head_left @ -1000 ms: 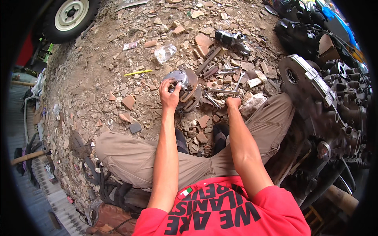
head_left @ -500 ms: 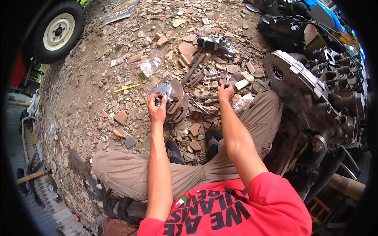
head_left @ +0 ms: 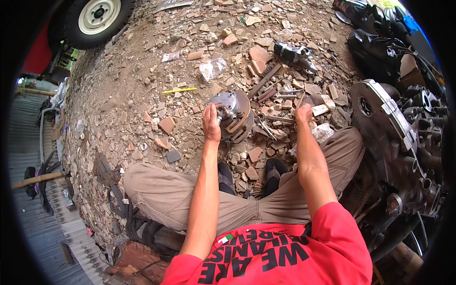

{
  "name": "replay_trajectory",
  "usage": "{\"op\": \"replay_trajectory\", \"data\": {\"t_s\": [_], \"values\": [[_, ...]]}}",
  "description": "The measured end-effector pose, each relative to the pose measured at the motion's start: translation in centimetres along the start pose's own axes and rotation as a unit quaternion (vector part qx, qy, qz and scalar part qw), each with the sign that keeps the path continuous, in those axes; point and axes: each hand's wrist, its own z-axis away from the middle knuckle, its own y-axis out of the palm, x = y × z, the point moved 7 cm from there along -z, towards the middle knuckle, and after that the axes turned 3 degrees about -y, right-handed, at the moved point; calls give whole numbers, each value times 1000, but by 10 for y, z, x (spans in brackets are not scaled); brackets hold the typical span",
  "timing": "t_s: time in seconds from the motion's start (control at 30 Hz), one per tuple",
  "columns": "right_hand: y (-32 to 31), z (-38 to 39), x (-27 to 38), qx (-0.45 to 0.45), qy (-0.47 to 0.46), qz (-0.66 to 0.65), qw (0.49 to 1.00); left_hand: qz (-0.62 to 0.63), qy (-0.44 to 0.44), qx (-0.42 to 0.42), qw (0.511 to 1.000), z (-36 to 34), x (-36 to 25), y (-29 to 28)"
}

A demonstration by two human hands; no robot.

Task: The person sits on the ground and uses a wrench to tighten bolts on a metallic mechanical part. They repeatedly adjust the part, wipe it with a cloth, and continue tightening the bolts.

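Observation:
My left hand [head_left: 212, 122] is against the left side of a round metal machine part [head_left: 230, 105], its fingers along the rim. The part has a silvery face with several stubs, and brownish curved plates on its right side. It rests on the rubble between my feet and the tools. My right hand [head_left: 304, 114] is closed, low over the tools to the right. A thin piece shows above its fingers, too small to name. Beside that hand lie a long wrench [head_left: 278, 118] and another wrench [head_left: 267, 129]. More wrenches [head_left: 289, 94] lie just beyond.
A toothed bar [head_left: 264, 81] and a dark cylindrical motor-like part [head_left: 294, 56] lie farther off. A large engine block [head_left: 394, 123] stands at my right knee. On the broken-tile ground are a yellow stick [head_left: 179, 90] and a clear plastic bag [head_left: 213, 69]. A wheel [head_left: 99, 16] stands far left.
The whole view has shifted, so the scene sits farther right. My left hand's fingers have gone from over the metal part's face to its left side. My right hand stays closed near the wrenches.

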Motion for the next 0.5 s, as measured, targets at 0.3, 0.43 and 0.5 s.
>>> {"op": "replay_trajectory", "data": {"t_s": [0.3,0.43,0.5], "values": [[-70,23,42,-137,-209,-181,951,207,-89,8,974,7,3,19],[-89,130,135,201,-233,-389,868,209,-107,-25,972,-1,34,2],[-111,222,143,297,-206,-346,866,213,-120,-13,970,4,29,3]]}}
